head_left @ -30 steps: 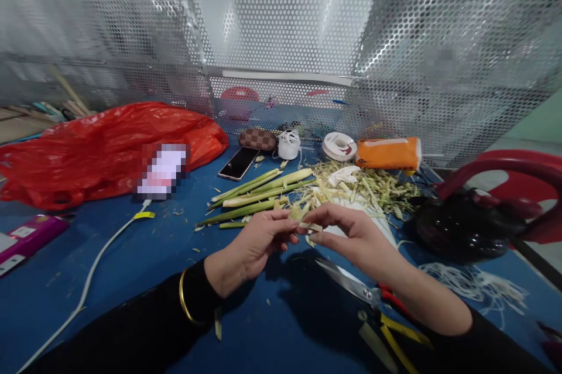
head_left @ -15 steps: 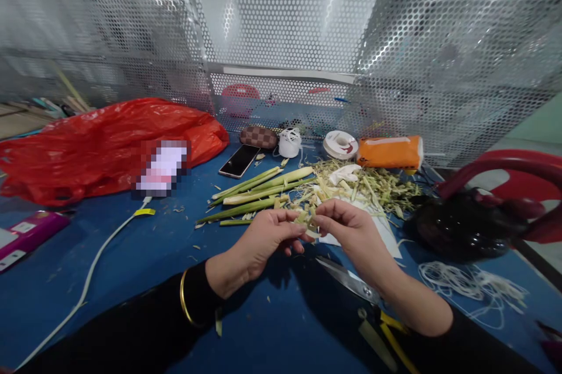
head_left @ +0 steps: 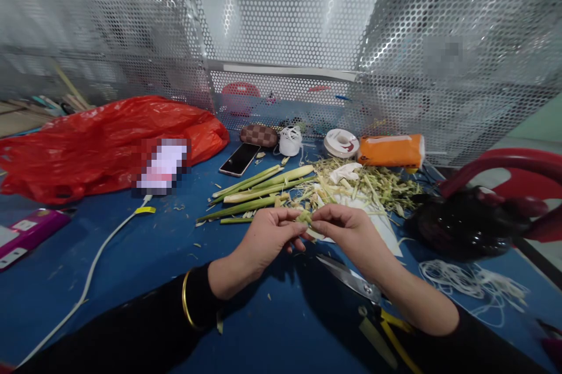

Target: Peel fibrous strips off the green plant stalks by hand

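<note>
Between my two hands is a small piece of pale green plant leaf, folded or plaited; its exact shape is partly covered by the fingers. My left hand pinches it from the left, thumb against fingertips. From the right, my right hand pinches the same piece. Just beyond the hands lie several long green leaf stalks. A heap of shredded plant strips spreads behind my right hand, partly over a white paper sheet. Scissors with yellow handles rest under my right forearm.
A red plastic bag and a lit phone on a white cable lie left. Farther back are a dark phone, checkered case, white spool and orange packet. A dark kettle and white string are right.
My right hand's fingers have moved slightly left and closer to the left hand, over the leaf piece. The surrounding objects stay where they were.
</note>
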`<state>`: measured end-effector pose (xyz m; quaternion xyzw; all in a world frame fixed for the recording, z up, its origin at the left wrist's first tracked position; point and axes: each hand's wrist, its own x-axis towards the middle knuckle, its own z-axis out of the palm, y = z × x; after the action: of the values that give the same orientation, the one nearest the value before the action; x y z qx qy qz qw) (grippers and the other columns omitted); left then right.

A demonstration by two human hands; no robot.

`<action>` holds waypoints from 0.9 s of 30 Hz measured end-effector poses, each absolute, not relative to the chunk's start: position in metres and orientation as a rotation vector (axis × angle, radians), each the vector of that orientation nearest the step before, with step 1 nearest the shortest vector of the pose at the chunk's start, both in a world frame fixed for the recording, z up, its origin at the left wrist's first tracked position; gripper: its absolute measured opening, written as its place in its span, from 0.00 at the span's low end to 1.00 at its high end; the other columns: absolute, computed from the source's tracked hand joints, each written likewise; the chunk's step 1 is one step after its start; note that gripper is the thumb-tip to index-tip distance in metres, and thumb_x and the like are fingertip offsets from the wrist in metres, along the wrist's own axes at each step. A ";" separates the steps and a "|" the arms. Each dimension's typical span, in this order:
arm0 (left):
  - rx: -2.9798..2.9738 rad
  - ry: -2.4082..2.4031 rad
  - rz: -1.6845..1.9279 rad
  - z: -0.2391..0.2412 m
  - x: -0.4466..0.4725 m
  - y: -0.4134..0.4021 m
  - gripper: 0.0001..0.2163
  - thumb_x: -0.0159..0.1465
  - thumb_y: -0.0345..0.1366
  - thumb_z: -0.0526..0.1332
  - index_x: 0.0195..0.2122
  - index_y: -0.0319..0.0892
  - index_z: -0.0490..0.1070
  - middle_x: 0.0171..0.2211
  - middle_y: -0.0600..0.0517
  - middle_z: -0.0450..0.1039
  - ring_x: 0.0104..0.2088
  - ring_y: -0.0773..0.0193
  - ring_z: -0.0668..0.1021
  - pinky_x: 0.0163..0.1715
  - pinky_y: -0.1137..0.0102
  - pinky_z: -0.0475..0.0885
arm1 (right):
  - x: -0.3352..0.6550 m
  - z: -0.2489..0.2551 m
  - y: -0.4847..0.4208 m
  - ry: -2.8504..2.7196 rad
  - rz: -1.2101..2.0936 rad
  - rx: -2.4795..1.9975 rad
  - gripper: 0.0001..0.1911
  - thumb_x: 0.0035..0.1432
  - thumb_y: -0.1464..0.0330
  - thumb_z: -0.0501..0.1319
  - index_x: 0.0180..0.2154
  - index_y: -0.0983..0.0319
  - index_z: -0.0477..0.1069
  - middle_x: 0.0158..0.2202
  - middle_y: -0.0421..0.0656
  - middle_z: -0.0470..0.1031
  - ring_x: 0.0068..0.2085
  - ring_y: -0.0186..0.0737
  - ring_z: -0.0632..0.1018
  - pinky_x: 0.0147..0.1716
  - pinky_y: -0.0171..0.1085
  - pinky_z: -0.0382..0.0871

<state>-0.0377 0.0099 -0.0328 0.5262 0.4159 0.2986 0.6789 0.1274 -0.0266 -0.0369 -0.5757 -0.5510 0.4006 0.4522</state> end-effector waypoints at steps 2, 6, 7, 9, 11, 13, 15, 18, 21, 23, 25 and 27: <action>1.221 0.937 0.652 -0.033 -0.038 0.009 0.05 0.54 0.32 0.64 0.31 0.37 0.77 0.24 0.50 0.77 0.20 0.70 0.74 0.19 0.77 0.64 | 0.127 -0.038 -0.026 -1.330 0.978 -1.410 0.05 0.48 0.66 0.64 0.27 0.61 0.72 0.22 0.38 0.74 0.25 0.35 0.72 0.26 0.35 0.67; 1.314 0.955 0.595 -0.033 -0.038 0.008 0.06 0.55 0.30 0.62 0.31 0.37 0.78 0.23 0.51 0.77 0.19 0.71 0.74 0.19 0.77 0.63 | 0.125 -0.039 -0.027 -1.272 1.005 -1.363 0.08 0.48 0.66 0.64 0.32 0.61 0.71 0.22 0.37 0.73 0.25 0.36 0.74 0.27 0.36 0.70; 1.338 0.961 0.594 -0.033 -0.038 0.008 0.06 0.55 0.30 0.62 0.31 0.37 0.78 0.23 0.51 0.76 0.19 0.70 0.74 0.19 0.77 0.63 | 0.125 -0.038 -0.027 -1.291 1.012 -1.357 0.07 0.49 0.66 0.63 0.33 0.61 0.71 0.23 0.37 0.73 0.25 0.36 0.75 0.28 0.37 0.71; 1.378 0.965 0.606 -0.034 -0.038 0.008 0.06 0.55 0.30 0.61 0.30 0.37 0.79 0.23 0.51 0.76 0.19 0.70 0.74 0.20 0.76 0.64 | 0.124 -0.037 -0.028 -1.353 1.019 -1.355 0.06 0.51 0.66 0.61 0.33 0.61 0.74 0.24 0.38 0.75 0.26 0.36 0.76 0.29 0.37 0.72; 1.409 0.944 0.614 -0.035 -0.038 0.007 0.08 0.55 0.29 0.60 0.30 0.38 0.79 0.23 0.51 0.76 0.20 0.69 0.74 0.22 0.75 0.67 | 0.123 -0.037 -0.029 -1.407 1.019 -1.366 0.07 0.54 0.66 0.60 0.33 0.61 0.75 0.25 0.39 0.76 0.27 0.37 0.76 0.30 0.37 0.72; 1.466 0.911 0.606 -0.035 -0.038 0.006 0.09 0.54 0.27 0.58 0.30 0.39 0.79 0.24 0.52 0.76 0.20 0.69 0.74 0.24 0.74 0.69 | 0.123 -0.038 -0.029 -1.434 1.015 -1.381 0.07 0.55 0.65 0.60 0.32 0.61 0.75 0.24 0.39 0.75 0.26 0.36 0.75 0.28 0.36 0.71; 1.540 0.897 0.585 -0.035 -0.038 0.004 0.10 0.53 0.26 0.56 0.27 0.40 0.79 0.23 0.53 0.75 0.21 0.69 0.74 0.25 0.74 0.69 | 0.124 -0.040 -0.030 -1.459 1.002 -1.393 0.07 0.55 0.65 0.60 0.30 0.61 0.74 0.23 0.39 0.74 0.25 0.35 0.74 0.26 0.35 0.69; 1.596 0.929 0.549 -0.034 -0.038 0.002 0.09 0.52 0.25 0.56 0.21 0.41 0.75 0.19 0.55 0.72 0.20 0.69 0.74 0.24 0.75 0.67 | 0.126 -0.041 -0.029 -1.518 0.887 -1.417 0.05 0.53 0.67 0.62 0.27 0.60 0.75 0.24 0.39 0.73 0.26 0.35 0.72 0.27 0.35 0.66; 1.534 0.908 0.488 -0.034 -0.038 0.003 0.08 0.53 0.26 0.58 0.19 0.40 0.72 0.18 0.55 0.72 0.19 0.69 0.74 0.23 0.75 0.67 | 0.127 -0.038 -0.028 -1.552 0.717 -1.403 0.05 0.52 0.69 0.63 0.25 0.60 0.75 0.25 0.39 0.72 0.29 0.37 0.72 0.30 0.37 0.65; 1.464 0.875 0.425 -0.035 -0.037 0.003 0.07 0.54 0.28 0.59 0.20 0.40 0.71 0.21 0.53 0.74 0.19 0.69 0.75 0.22 0.75 0.67 | 0.127 -0.034 -0.028 -1.552 0.639 -1.349 0.05 0.52 0.69 0.63 0.25 0.59 0.73 0.26 0.39 0.71 0.31 0.38 0.72 0.34 0.38 0.65; 1.420 0.861 0.366 -0.034 -0.037 0.003 0.06 0.54 0.29 0.60 0.21 0.39 0.71 0.22 0.52 0.75 0.19 0.69 0.75 0.21 0.75 0.67 | 0.126 -0.032 -0.029 -1.569 0.598 -1.300 0.06 0.53 0.70 0.61 0.25 0.60 0.71 0.28 0.40 0.70 0.34 0.38 0.72 0.37 0.39 0.65; 1.399 0.846 0.321 -0.032 -0.037 0.003 0.06 0.54 0.29 0.61 0.21 0.39 0.71 0.22 0.52 0.75 0.19 0.69 0.75 0.21 0.75 0.67 | 0.125 -0.033 -0.030 -1.617 0.609 -1.307 0.07 0.55 0.70 0.59 0.25 0.60 0.69 0.28 0.39 0.70 0.33 0.38 0.71 0.36 0.38 0.64</action>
<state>-0.0373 0.0031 -0.0323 0.6214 0.3757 0.1427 0.6726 0.1245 -0.0300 -0.0329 -0.5328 -0.6595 0.2483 0.4686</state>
